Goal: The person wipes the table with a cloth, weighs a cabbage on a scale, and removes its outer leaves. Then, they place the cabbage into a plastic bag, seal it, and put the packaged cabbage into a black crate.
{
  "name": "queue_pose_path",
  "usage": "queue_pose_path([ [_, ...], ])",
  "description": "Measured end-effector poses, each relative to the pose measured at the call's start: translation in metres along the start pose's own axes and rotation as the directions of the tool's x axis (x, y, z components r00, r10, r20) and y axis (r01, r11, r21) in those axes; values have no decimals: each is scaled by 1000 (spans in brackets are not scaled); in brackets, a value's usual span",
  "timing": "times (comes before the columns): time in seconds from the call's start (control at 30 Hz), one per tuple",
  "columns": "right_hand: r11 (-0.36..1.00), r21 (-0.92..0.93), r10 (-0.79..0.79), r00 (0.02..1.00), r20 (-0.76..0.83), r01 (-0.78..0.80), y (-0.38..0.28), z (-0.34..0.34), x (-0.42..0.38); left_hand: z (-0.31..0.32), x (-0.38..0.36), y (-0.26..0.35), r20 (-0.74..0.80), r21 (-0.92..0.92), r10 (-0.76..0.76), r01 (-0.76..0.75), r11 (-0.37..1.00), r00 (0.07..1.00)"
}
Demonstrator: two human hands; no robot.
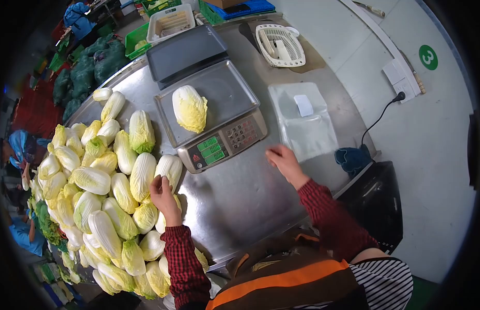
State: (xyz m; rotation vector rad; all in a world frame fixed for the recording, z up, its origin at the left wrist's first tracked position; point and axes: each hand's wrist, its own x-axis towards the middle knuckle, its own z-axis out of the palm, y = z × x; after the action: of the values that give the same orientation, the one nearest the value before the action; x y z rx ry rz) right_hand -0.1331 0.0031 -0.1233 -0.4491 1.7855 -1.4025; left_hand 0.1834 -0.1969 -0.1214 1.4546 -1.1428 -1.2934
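One napa cabbage [189,108] lies alone on the tray of a digital scale [222,142] in the middle of a steel table [250,196]. A big pile of napa cabbages [103,181] covers the table's left side. My left hand [164,196] rests on a cabbage at the pile's right edge, fingers curled over it. My right hand [284,160] hovers low over bare steel just right of the scale, fingers bent, nothing in it. Close to its fingertips lies a stack of clear plastic bags [304,121].
A white basket [280,45] stands on the table's far end, with crates [170,21] beyond it. A blue cloth [353,157] sits at the right edge above a black bin [377,204]. Green sacks [90,67] lie on the floor at left, where another person works.
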Motion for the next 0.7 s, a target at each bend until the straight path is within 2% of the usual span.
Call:
queue_pose_path([
  [0.1,995,102,-26,999,34,22,-47,33,39,-1,7,3,-23,-37,53,-53,998,998],
  [0.2,993,112,-45,997,57,39,-84,70,74,22,30,30,-13,-69,123,-124,990,992],
  [0.3,993,-53,-102,995,16,102,-99,107,109,61,69,49,63,-99,216,-209,973,974],
  [0.33,985,-125,-121,993,9,121,-100,118,124,78,87,55,122,-53,208,-203,978,970],
  [0.4,941,-333,-56,998,26,62,-105,138,151,109,116,57,194,0,201,-205,979,960],
  [0.43,898,-434,-68,998,18,69,-108,148,156,127,131,52,275,-18,86,-84,996,958],
  [0.5,879,-470,-24,992,123,79,-105,170,157,154,143,43,407,-43,-97,125,991,908],
  [0.57,783,-564,-275,959,66,263,-101,180,140,174,126,44,366,-184,-104,182,966,925],
  [0.63,877,-381,-320,947,-5,294,-85,178,136,176,111,43,374,-332,-75,208,920,925],
  [0.67,877,-336,-409,899,-154,342,-88,170,115,173,95,50,433,-359,-29,202,911,901],
  [0.7,939,-105,-337,939,-67,329,-105,144,88,176,60,68,419,-359,-59,225,906,906],
])
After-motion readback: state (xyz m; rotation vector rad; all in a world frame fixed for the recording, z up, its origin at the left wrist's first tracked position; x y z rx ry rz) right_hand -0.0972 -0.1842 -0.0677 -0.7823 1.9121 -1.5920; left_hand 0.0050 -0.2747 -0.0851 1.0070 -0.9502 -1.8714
